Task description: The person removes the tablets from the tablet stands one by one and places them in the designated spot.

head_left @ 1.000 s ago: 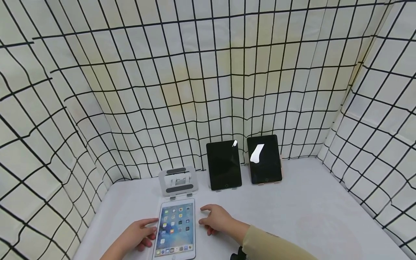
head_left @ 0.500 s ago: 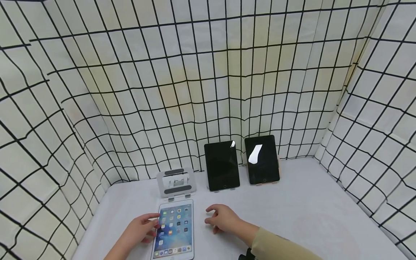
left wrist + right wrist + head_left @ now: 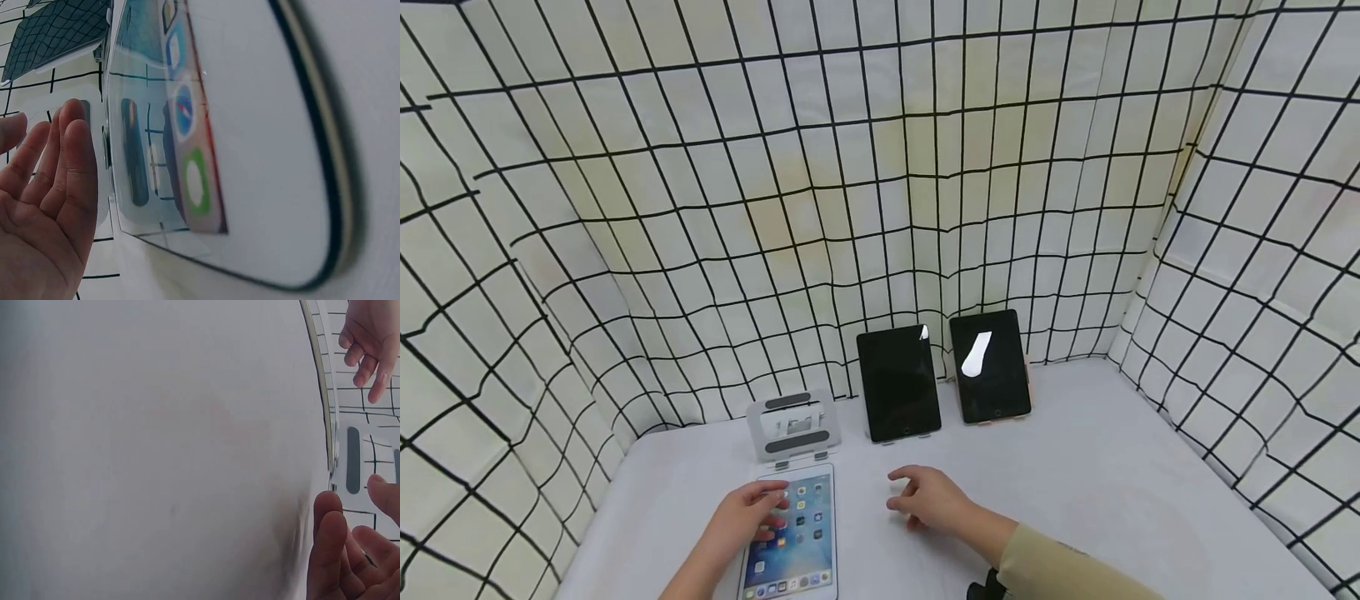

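Note:
A white tablet [image 3: 805, 550] lies face up on the white table, its lit screen showing several app icons. Over its upper left part is my left hand [image 3: 739, 518], fingers loosely bent and holding nothing. The left wrist view shows the fingers of this hand [image 3: 50, 194] apart from the tablet's screen [image 3: 194, 162]. To the right of the tablet, my right hand [image 3: 931, 500] holds nothing, its fingers loosely bent. At the tablet's far end stands a pale tablet stand [image 3: 766, 437] with two dark grey pads, its plate tilted back.
Two black tablets with dark screens lean upright at the back, one in the middle [image 3: 900, 387] and one further right [image 3: 992, 383]. Behind them rises a white cloth wall [image 3: 850, 167] with a black grid, continuing at both sides.
My left hand has moved from beside the tablet's left edge to above its screen. My right hand has drawn away to the right. The head view has shifted slightly.

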A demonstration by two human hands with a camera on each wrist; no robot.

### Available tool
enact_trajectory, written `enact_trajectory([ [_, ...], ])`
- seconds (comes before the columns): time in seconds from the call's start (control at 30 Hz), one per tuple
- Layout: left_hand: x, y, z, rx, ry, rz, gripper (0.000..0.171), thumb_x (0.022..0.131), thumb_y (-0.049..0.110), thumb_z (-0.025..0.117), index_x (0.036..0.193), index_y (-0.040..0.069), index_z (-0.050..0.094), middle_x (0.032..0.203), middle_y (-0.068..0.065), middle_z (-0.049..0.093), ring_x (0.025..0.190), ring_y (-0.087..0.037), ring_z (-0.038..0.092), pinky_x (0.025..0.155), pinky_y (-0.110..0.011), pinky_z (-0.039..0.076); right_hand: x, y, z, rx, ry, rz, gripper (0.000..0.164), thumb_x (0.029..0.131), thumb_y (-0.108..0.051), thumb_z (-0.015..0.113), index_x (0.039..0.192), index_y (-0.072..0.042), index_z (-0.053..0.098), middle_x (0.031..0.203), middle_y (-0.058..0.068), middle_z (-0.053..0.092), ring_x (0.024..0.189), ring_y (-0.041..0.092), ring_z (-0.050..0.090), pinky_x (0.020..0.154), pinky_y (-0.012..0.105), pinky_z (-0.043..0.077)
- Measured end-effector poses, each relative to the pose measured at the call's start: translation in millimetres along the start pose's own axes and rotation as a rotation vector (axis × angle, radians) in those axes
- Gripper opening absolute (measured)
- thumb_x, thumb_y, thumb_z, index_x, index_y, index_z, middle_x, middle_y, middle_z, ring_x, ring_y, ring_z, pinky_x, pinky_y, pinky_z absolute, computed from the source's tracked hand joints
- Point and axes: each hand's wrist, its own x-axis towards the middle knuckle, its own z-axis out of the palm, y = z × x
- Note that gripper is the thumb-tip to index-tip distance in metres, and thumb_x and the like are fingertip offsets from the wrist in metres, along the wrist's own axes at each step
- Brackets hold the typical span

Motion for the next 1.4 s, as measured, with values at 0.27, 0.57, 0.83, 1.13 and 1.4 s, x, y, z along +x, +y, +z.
enact_trajectory([
  [0.27, 7.2, 5.1, 17.8, -0.015, -0.046, 0.066, 0.036, 0.100, 0.020, 0.057, 0.130, 0.001, 0.061, 0.100, -0.007, 0.071, 0.079, -0.019, 0.069, 0.068, -0.036, 0.058, -4, 11, -22, 0.012, 0.042, -0.019, 0.046, 0.089, -0.022, 0.076, 0.131, -0.011, 0.062, 0.083, 0.001, 0.062, 0.062, 0.020, 0.063, 0.056, 0.032, 0.051],
  [0.57, 9.9, 14.4, 35.1, -0.038, -0.069, 0.126, 0.034, 0.100, 0.021, 0.057, 0.129, 0.002, 0.063, 0.100, -0.009, 0.071, 0.079, -0.021, 0.068, 0.068, -0.036, 0.058, -8, 36, -53, 0.024, 0.113, -0.022, 0.050, 0.090, -0.024, 0.074, 0.135, -0.009, 0.058, 0.086, 0.002, 0.061, 0.063, 0.018, 0.063, 0.058, 0.031, 0.054],
  [0.83, 12.3, 24.1, 50.7, -0.081, -0.115, 0.152, 0.037, 0.100, 0.020, 0.058, 0.133, 0.003, 0.060, 0.103, -0.011, 0.071, 0.082, -0.021, 0.068, 0.070, -0.035, 0.057, -10, 47, -77, 0.037, 0.201, -0.003, 0.051, 0.090, -0.021, 0.075, 0.136, -0.009, 0.058, 0.087, 0.003, 0.062, 0.063, 0.019, 0.064, 0.058, 0.032, 0.056],
  [1.13, 19.5, 30.3, 59.4, -0.049, -0.107, 0.150, 0.037, 0.100, 0.020, 0.058, 0.134, 0.007, 0.060, 0.105, -0.009, 0.071, 0.081, -0.019, 0.067, 0.071, -0.034, 0.057, -8, 46, -91, 0.021, 0.263, 0.004, 0.049, 0.090, -0.018, 0.074, 0.136, -0.010, 0.059, 0.086, 0.003, 0.063, 0.064, 0.020, 0.065, 0.059, 0.032, 0.056],
  [1.4, 27.2, 42.8, 72.0, -0.029, -0.044, 0.201, 0.035, 0.101, 0.015, 0.056, 0.135, 0.009, 0.060, 0.107, -0.009, 0.071, 0.082, -0.018, 0.068, 0.071, -0.034, 0.057, -3, 50, -103, -0.031, 0.314, -0.011, 0.050, 0.089, -0.018, 0.075, 0.136, -0.012, 0.059, 0.090, 0.002, 0.064, 0.066, 0.018, 0.062, 0.059, 0.030, 0.054],
])
